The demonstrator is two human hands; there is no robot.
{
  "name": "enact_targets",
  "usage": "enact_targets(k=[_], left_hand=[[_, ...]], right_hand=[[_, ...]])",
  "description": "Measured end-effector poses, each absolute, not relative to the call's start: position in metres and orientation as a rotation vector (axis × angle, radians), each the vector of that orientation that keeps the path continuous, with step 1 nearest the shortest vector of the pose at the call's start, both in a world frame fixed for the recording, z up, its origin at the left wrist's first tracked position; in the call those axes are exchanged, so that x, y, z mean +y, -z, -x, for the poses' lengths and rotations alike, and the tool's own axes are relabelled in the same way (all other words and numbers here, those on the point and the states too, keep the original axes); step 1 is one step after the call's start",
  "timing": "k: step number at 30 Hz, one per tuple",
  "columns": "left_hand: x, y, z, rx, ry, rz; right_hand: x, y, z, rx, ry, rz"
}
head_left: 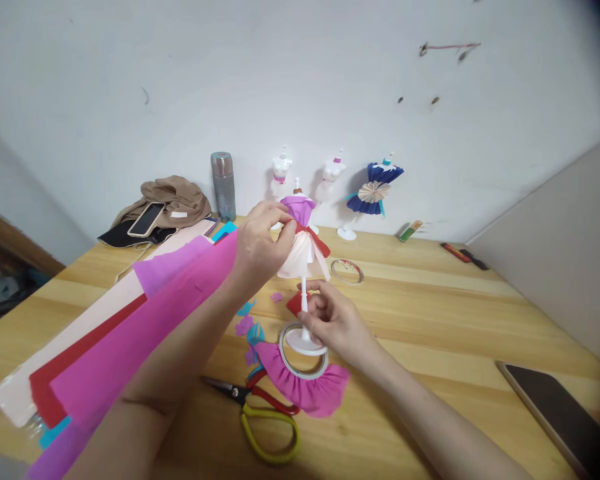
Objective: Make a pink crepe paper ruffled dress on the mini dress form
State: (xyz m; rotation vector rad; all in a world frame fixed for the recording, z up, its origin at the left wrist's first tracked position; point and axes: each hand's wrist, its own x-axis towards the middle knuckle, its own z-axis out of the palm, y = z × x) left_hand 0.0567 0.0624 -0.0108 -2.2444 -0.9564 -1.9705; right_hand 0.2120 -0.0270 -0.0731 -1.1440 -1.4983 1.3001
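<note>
- Pinching at the red sash (321, 244) with the left hand (265, 241), thumb and forefinger close together, perhaps to keep it snug at the waist of the small dress (297, 257).
- Gripping the white stand (304, 293) low on its stem with the right hand (334, 321), fingers curled in, probably to stop any turning or tipping.
- Holding the dress roughly upright at mid-table, just right of the left hand and above the right.
- Below, with a tape roll (310, 375) over a pink ruffle (323, 400); hard to tell whether touching the stand's base.
- With scissors (237, 393) on the near side of the table (410, 427), likely for easy reach.
- On the left, with long paper sheets (145, 340) laid lengthwise, apparently to save working room.
- Along the far wall, with three more figures (334, 171), likely parked out of the way.
</note>
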Motion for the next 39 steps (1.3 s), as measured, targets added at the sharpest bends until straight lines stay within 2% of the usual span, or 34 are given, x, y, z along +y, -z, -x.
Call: enact_targets(k=[10, 15, 19, 29, 39], left_hand=[[0.057, 0.006, -0.057, -0.957, 1.922, 2.199], [0.039, 0.005, -0.065, -0.776, 1.519, 2.262], [0.036, 0.014, -0.072, -0.818, 1.288, 2.260], [0.049, 0.018, -0.069, -0.896, 1.408, 2.134], [0.052, 0.019, -0.065, -0.812, 1.244, 1.982]], right_hand=[[-0.020, 0.092, -0.220, -1.618, -0.919, 1.281], [-0.019, 0.087, -0.219, -1.603, -0.851, 1.315], [-0.018, 0.087, -0.220, -1.641, -0.785, 1.338], [-0.021, 0.083, -0.220, -1.657, -0.801, 1.318], [-0.021, 0.089, -0.219, -1.671, -0.798, 1.313]])
